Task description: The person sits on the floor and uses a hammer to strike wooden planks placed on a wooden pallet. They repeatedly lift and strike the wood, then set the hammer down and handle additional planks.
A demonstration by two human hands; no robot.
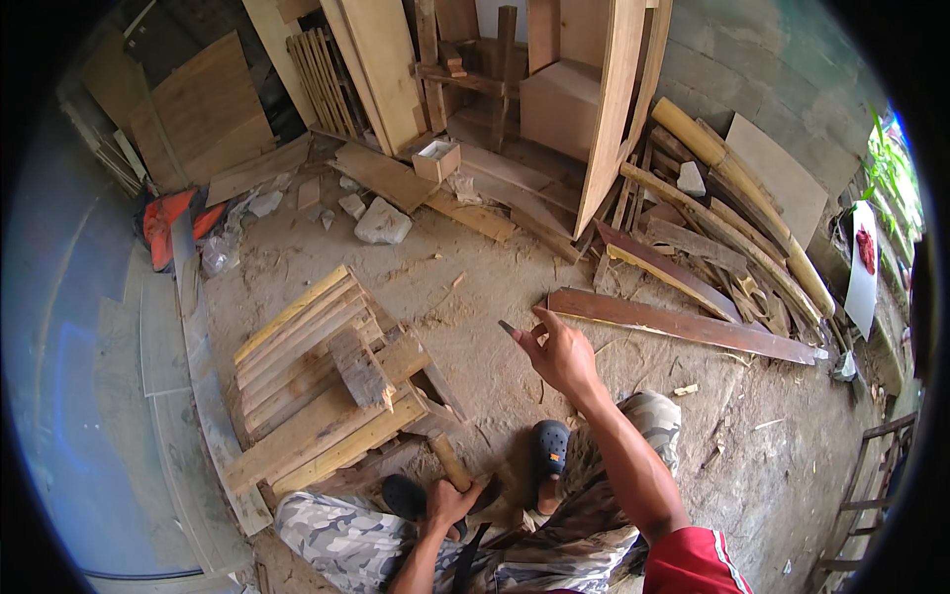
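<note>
"What does the head view show?"
"A slatted wood frame [307, 444] on the dirt floor [426, 259], ahead and leftward, a block [358, 366] on top. The left hand [450, 503] grips a wooden handle [450, 462]; the right hand [564, 356] pinches a small dark piece [507, 327]."
"How far along?"
"Seemingly partway: slats [289, 339] lie side by side; whether fastened, I can't tell. The dark piece, apart from the frame, seems unused yet."

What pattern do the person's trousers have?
Camouflage, in greys and white; the trousers show in the head view.
</note>
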